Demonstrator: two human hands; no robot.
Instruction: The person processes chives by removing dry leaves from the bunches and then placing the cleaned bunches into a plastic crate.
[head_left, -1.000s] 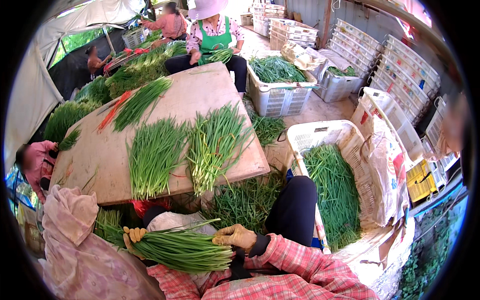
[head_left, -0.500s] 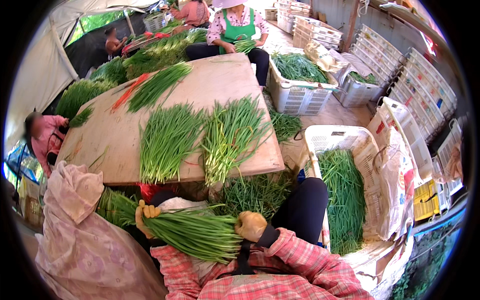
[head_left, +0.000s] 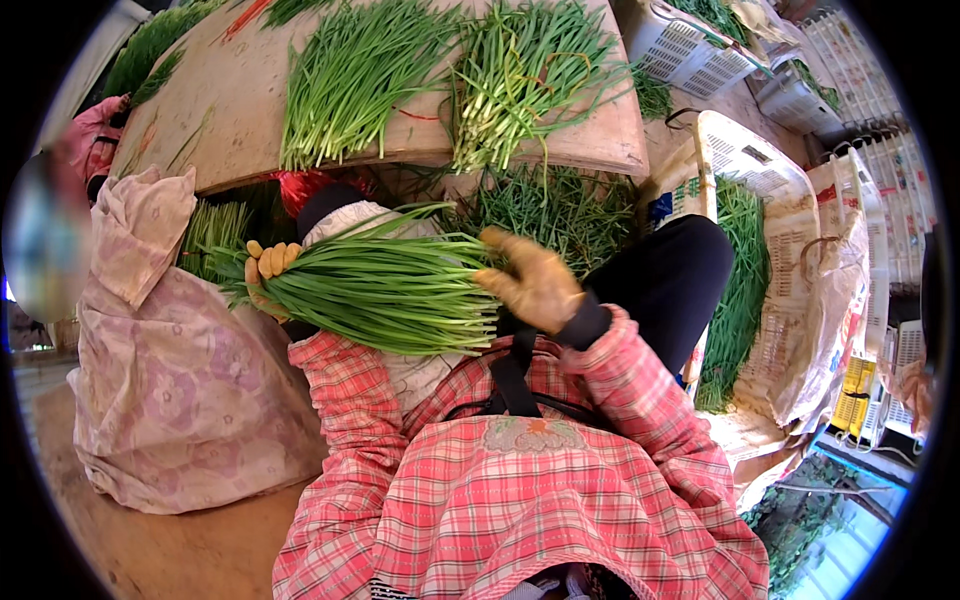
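A thick bunch of garlic chives (head_left: 385,290) lies across my lap, leaves toward the left and pale stem ends toward the right. My left hand (head_left: 268,268), in a yellowish glove, is closed round its leafy part. Beside the stem ends is my right hand (head_left: 538,285), in a stained glove, with fingers and thumb apart; whether the fingertips touch the stems I cannot tell. On the wooden table (head_left: 240,105) ahead lie a left pile of chives (head_left: 365,75) and a right pile of chives (head_left: 525,75).
A tall white crate (head_left: 790,190) holding chives stands at my right. Loose greens (head_left: 560,220) lie under the table's near edge. A flowered cloth (head_left: 190,370) covers something at my left, next to more upright chives (head_left: 213,232). Another crate (head_left: 690,50) stands beyond.
My right hand has come off the stem ends, its closed fingers now spread. My left hand keeps its hold. The view has tilted down, so the table appears higher.
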